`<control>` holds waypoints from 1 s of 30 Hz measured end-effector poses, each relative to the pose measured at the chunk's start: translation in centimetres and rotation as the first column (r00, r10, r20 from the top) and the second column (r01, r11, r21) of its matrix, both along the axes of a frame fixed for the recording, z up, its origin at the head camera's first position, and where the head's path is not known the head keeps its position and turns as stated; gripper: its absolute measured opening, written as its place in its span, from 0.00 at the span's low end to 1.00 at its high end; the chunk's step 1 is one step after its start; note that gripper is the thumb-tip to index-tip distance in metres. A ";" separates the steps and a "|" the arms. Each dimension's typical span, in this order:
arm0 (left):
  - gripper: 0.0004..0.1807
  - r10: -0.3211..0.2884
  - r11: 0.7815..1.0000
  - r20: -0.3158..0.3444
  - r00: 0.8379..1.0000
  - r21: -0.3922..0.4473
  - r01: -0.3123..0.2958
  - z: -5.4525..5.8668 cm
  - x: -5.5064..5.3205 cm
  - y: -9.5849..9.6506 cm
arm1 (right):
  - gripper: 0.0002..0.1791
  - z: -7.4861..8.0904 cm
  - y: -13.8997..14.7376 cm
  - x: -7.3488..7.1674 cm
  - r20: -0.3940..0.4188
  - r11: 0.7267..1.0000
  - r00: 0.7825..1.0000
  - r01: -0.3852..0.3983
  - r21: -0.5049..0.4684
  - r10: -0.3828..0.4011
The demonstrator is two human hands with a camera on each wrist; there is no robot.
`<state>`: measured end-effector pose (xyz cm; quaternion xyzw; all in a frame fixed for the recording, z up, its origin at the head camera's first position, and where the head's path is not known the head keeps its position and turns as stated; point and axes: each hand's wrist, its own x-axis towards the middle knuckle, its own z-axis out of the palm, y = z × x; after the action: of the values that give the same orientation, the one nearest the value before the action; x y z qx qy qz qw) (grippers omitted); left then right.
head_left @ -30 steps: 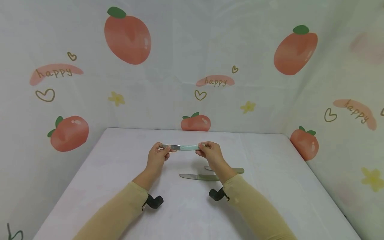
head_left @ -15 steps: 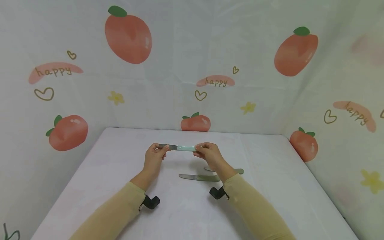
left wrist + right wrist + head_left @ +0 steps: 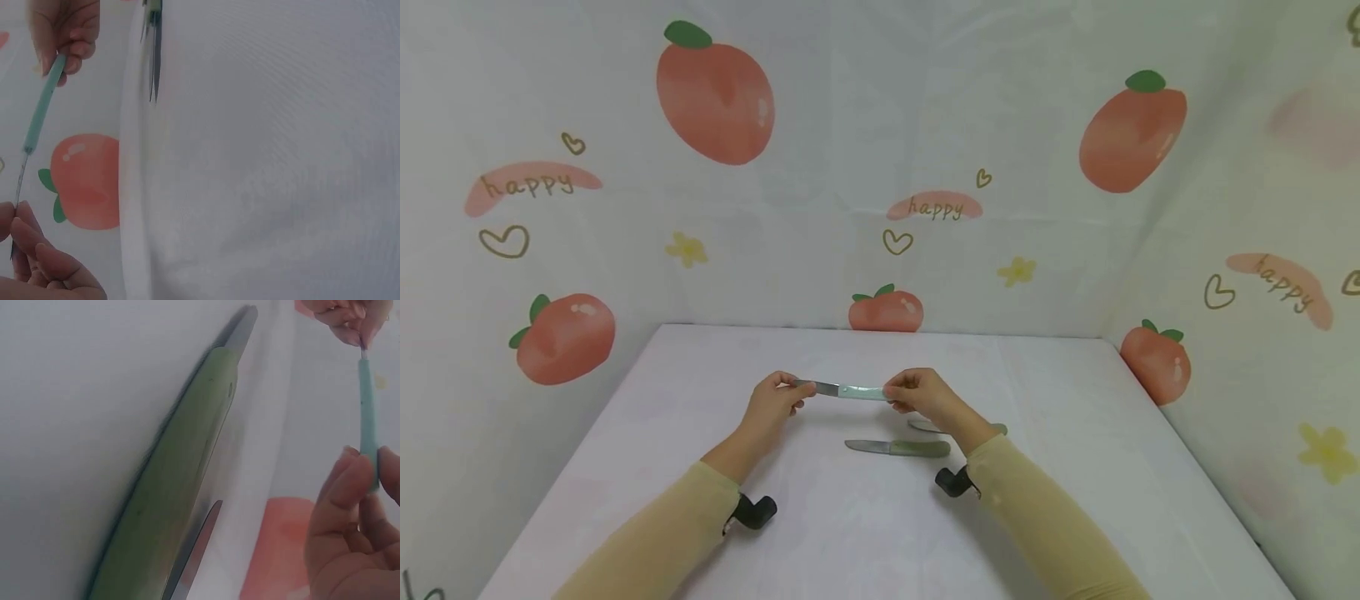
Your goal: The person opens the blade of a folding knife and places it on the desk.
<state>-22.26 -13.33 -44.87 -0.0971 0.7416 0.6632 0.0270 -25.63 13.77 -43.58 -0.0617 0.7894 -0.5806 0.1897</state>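
Note:
A knife with a mint-green handle (image 3: 861,392) and a grey metal blade is held level above the table in the head view. My left hand (image 3: 771,407) pinches the blade near its tip, between thumb and fingers. At the other side my right hand (image 3: 921,392) pinches the end of the handle, which the right wrist view shows between thumb and fingers. Below the hands, a green-handled knife (image 3: 919,448) lies on the table with its blade pointing left. Just behind it lies another green-handled knife (image 3: 999,428), partly hidden by my right wrist.
The white-covered table (image 3: 820,517) runs back to a pale fabric wall (image 3: 820,250) printed with red fruit and "happy" lettering. Fabric also rises along the left and right sides. A small black camera sits at each wrist, by the beige sleeves (image 3: 655,525).
Both hands, holding the mint-handled knife between them, have shifted a little left and slightly lower. The green-handled knives on the table stay put. The head view has shifted slightly.

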 end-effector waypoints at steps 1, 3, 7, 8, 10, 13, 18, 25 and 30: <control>0.14 -0.014 1.000 0.012 1.000 -0.023 0.014 -0.1 0.0 -0.2 | 0.09 -0.1 0.1 0.0 0.005 1.000 1.000 -0.014 0.020 0.014; 0.14 -0.048 0.998 0.032 0.998 -0.047 0.049 -0.3 0.1 -0.4 | 0.09 -0.3 0.2 0.1 0.007 0.998 0.999 -0.037 0.057 0.036; 0.16 -0.093 0.991 0.048 0.994 -0.095 0.098 -0.5 0.2 -1.0 | 0.08 -0.5 0.2 0.3 -0.003 0.991 0.998 -0.068 0.112 0.069; 0.16 -0.098 0.989 0.051 0.994 -0.105 0.103 -0.5 0.2 -1.1 | 0.08 -0.6 0.2 0.3 -0.008 0.990 0.997 -0.074 0.122 0.075; 0.16 -0.101 0.988 0.061 0.993 -0.115 0.108 -0.6 0.2 -1.4 | 0.08 -0.7 0.1 0.3 -0.019 0.985 0.996 -0.088 0.146 0.091; 0.16 -0.116 0.986 0.082 0.990 -0.110 0.125 -0.7 0.2 -1.8 | 0.08 -0.9 -0.2 0.3 -0.038 0.973 0.992 -0.108 0.203 0.118; 0.17 -0.146 0.981 0.114 0.983 -0.115 0.159 -0.8 0.2 -2.6 | 0.08 -1.0 -0.6 0.4 -0.059 0.950 0.984 -0.144 0.277 0.167; 0.18 -0.143 0.968 0.185 0.972 -0.178 0.177 -1.0 0.0 -3.3 | 0.07 -0.9 -1.4 0.8 -0.058 0.938 0.983 -0.149 0.313 0.176; 0.18 -0.145 0.954 0.208 0.967 -0.230 0.192 -1.2 -0.3 -3.5 | 0.07 -1.3 -1.7 0.7 -0.066 0.928 0.984 -0.133 0.347 0.166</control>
<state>-22.53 -16.85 -46.07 -0.0980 0.8184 0.5482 0.1414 -24.93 12.11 -44.86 -0.1152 0.8791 -0.4151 0.2037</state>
